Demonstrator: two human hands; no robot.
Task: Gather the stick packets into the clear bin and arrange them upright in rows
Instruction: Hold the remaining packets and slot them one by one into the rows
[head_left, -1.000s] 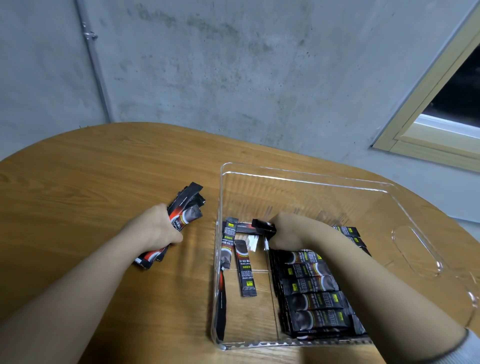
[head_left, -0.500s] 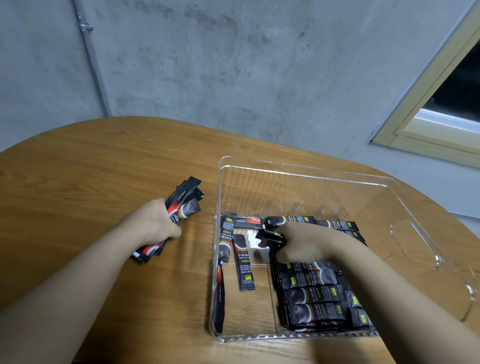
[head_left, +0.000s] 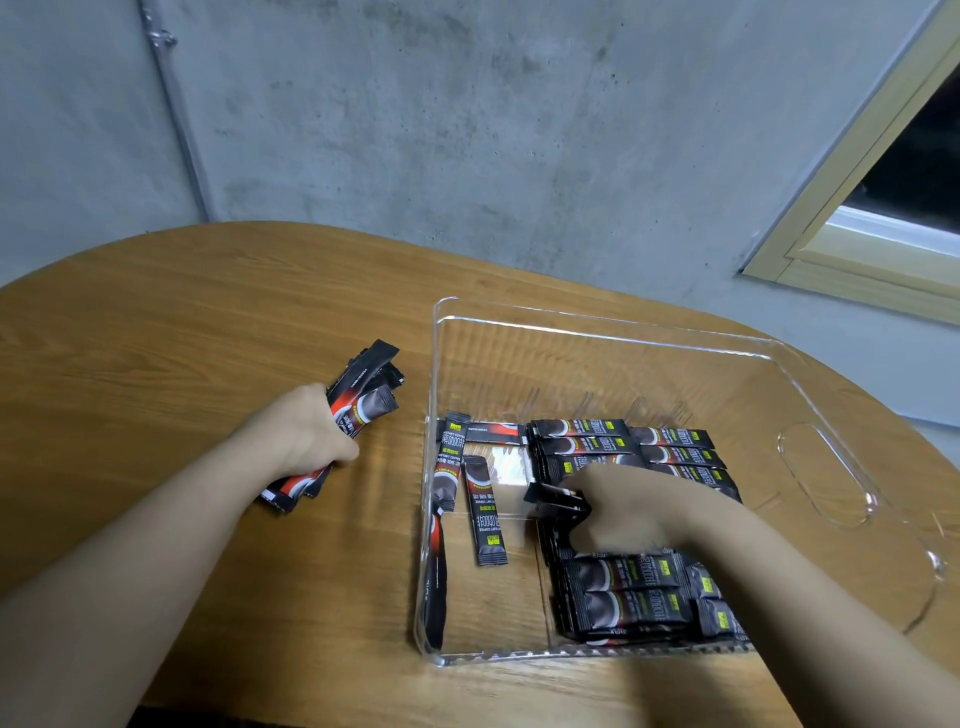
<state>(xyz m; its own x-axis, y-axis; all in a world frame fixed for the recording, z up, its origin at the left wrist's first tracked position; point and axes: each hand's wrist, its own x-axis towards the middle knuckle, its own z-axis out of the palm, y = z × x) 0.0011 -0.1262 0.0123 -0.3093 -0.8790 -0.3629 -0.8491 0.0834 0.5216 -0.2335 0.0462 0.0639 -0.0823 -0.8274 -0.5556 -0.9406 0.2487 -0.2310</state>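
A clear bin (head_left: 597, 332) stands on the wooden table (head_left: 182, 332). Inside it, black stick packets lie in a row (head_left: 623, 597) along the middle and right. My right hand (head_left: 623, 512) is inside the bin and pinches a stick packet (head_left: 556, 499) over that row. A loose packet (head_left: 485, 512) lies flat on the bin floor and another packet (head_left: 449, 462) leans on the left wall. Left of the bin, my left hand (head_left: 306, 436) grips a bundle of packets (head_left: 363, 395) above the table.
A bare concrete wall with a thin pipe (head_left: 176, 114) rises behind the table. A window frame (head_left: 857, 223) is at the right. The bin has a cut-out handle (head_left: 826, 473) on its right wall.
My right hand has drawn back toward me along the row, still pinching a packet; more packets now show at the far end. The left hand with its bundle has barely moved.
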